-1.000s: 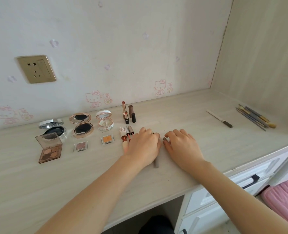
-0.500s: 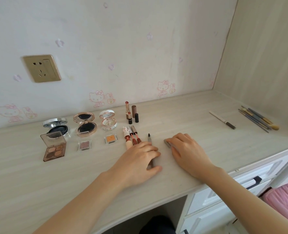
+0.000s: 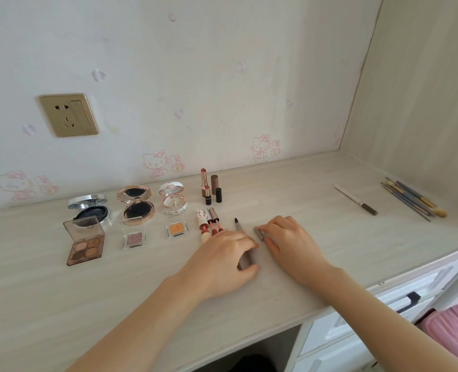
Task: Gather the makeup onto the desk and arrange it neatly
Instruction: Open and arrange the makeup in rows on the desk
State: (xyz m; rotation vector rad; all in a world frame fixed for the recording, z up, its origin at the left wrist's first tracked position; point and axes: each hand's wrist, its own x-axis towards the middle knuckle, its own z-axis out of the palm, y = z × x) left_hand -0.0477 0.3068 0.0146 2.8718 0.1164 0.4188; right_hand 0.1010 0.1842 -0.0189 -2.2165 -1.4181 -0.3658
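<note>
A pale wooden desk (image 3: 61, 304) seen from above, with a person's two bare forearms reaching in from the near edge. Most of the makeup already sits in tidy rows at the left. Three open compacts (image 3: 135, 205) line the far side, with an eyeshadow palette (image 3: 85, 245) and two single shadows (image 3: 134, 238) in front of them. To their right are upright lipsticks (image 3: 209, 187) and lip glosses (image 3: 211, 222) lying side by side.

The left hand (image 3: 220, 264) has its fingers curled over a grey liner pen (image 3: 238, 225) just right of the glosses, thumb on its near side. The pen's dark tip points away. The right hand (image 3: 292, 242) pinches the grey cap (image 3: 258, 233) between fingertips and thumb, low on the desk beside the pen.

Still to be brought over, it seems, are a slim pencil (image 3: 355, 200) and a bundle of brushes (image 3: 413, 201), well apart at the far right (the pen also looks uncapped).

Compared with a second ago, the hands no longer sit side by side and touching. The left hand has drawn nearer, uncovering the pen's tip and the glosses' near ends.
</note>
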